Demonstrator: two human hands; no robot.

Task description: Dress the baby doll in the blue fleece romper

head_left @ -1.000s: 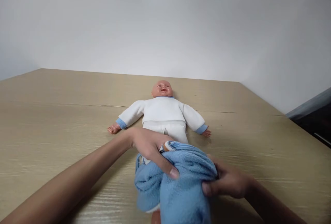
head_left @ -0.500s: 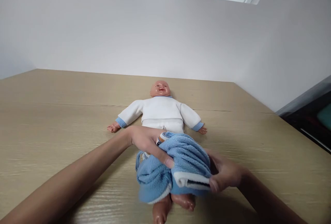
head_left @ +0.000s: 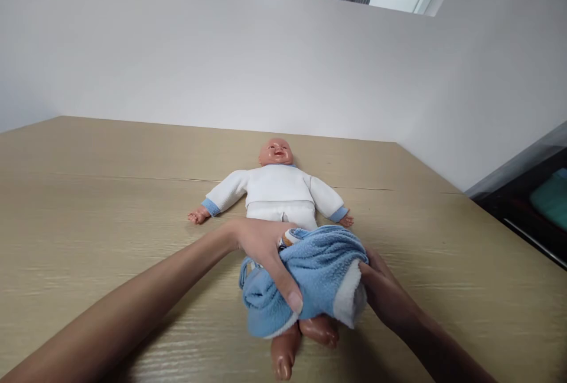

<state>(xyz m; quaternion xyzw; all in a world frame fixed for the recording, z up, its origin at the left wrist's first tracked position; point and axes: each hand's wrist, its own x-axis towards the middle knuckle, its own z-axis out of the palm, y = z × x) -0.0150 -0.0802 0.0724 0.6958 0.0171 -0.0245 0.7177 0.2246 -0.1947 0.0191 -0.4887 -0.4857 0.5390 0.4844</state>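
Observation:
A baby doll point(head_left: 280, 185) in a white top with blue cuffs lies on its back, head away from me and arms spread. Bunched around its lower legs are blue fleece pants point(head_left: 316, 265) with white trim; both bare feet stick out below them. My left hand point(head_left: 268, 253) grips the pants from the left, thumb across the front and the other fingers mostly hidden behind the cloth. On the right side, my right hand point(head_left: 378, 280) is closed on the pants near a white-trimmed leg opening, its fingertips partly hidden by the fabric.
The doll rests on a wide light-wood table point(head_left: 110, 206) with a seam running across it. A white wall point(head_left: 221, 64) stands behind the table. At the right edge is a dark open unit point(head_left: 527, 200) with green cloth inside.
The right-hand leg opening of the pants has turned and its white trim now faces right. My right hand has shifted from the hem to behind the cloth; my left keeps its grip.

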